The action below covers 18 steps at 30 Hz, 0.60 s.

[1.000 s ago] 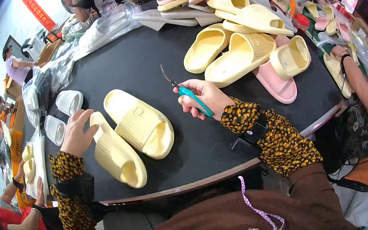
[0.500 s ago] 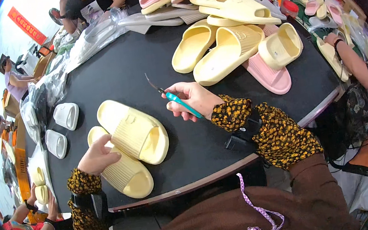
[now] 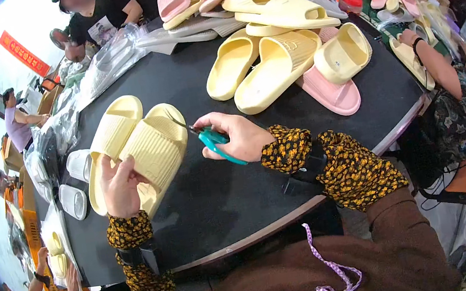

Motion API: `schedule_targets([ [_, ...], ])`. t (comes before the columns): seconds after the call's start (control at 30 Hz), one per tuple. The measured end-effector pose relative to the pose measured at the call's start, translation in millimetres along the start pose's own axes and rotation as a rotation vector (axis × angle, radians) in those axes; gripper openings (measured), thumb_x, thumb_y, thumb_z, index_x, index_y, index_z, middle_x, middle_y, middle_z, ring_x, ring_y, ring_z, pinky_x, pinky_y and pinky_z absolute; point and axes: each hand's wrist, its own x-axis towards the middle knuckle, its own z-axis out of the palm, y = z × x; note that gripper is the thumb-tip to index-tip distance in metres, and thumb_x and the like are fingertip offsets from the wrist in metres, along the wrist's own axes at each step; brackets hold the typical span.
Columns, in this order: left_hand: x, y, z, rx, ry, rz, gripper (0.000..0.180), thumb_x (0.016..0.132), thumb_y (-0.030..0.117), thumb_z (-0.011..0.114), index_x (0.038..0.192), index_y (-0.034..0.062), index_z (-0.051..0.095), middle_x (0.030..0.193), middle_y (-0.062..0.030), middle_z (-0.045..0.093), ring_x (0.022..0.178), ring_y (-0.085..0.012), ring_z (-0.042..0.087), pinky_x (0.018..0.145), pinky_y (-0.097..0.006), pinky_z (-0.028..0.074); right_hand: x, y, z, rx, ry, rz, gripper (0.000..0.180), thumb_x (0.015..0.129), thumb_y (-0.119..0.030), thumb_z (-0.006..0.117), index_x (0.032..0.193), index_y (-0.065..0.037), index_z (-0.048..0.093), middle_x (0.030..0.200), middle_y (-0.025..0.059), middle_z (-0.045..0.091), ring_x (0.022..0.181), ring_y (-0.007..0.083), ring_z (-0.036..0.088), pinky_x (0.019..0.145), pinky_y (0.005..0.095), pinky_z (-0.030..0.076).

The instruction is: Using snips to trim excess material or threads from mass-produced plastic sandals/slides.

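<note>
My left hand (image 3: pixel 119 184) is curled around the heel ends of a pair of pale yellow foam slides (image 3: pixel 136 146), holding them soles-up and side by side just above the black counter (image 3: pixel 217 200). My right hand (image 3: pixel 237 136), at three o'clock from the pair, is closed on teal-handled snips (image 3: pixel 211 139), blades pointing at the nearer slide's edge. The slides look light, springy and faintly grippy with their ribbed soles; the thick heel or the strap arch seems the surest place to hold. At one o'clock lies a heap of loose slides (image 3: pixel 275 63), yellow and pink; at nine o'clock sit two small white trays (image 3: pixel 76 184). The snips' tips are too thin to make out clearly, my left palm hides the heels, and other workers at the counter's rim are cut off.
</note>
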Motion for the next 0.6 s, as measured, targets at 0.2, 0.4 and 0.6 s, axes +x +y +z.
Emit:
schedule_targets([
  [0.2, -1.2, -10.9, 5.4, -0.129, 0.155, 0.134, 0.044, 0.084, 0.000, 0.047, 0.126, -0.0001, 0.036, 0.114, -0.0142, 0.054, 0.096, -0.0210, 0.059, 0.074, -0.031, 0.051, -2.6, 3.7, 1.8, -0.205, -0.054, 0.056, 0.050, 0.072, -0.026, 0.070, 0.113, -0.005, 0.051, 0.086, 0.0180, 0.063, 0.080, 0.0282, 0.064, 0.070, 0.0359, 0.050],
  [0.4, -10.0, -14.8, 8.5, -0.163, 0.155, 0.220, 0.049, 0.085, -0.003, 0.047, 0.131, -0.0015, 0.033, 0.124, -0.0153, 0.049, 0.109, -0.0216, 0.052, 0.090, -0.032, 0.044, -4.3, -6.1, 3.5, -0.252, -0.227, 0.110, 0.038, 0.080, -0.006, 0.057, 0.115, 0.000, 0.045, 0.082, 0.0085, 0.065, 0.078, 0.0162, 0.066, 0.072, 0.0289, 0.050],
  [0.6, -16.1, -14.5, 14.0, -0.142, 0.178, 0.170, 0.055, 0.083, -0.003, 0.047, 0.134, -0.0007, 0.025, 0.124, -0.0205, 0.047, 0.113, -0.0248, 0.050, 0.091, -0.034, 0.041, -5.8, -2.4, 8.3, -0.181, -0.135, 0.096, 0.040, 0.076, -0.024, 0.065, 0.109, -0.005, 0.054, 0.079, 0.0190, 0.062, 0.074, 0.0317, 0.064, 0.066, 0.0382, 0.050],
])
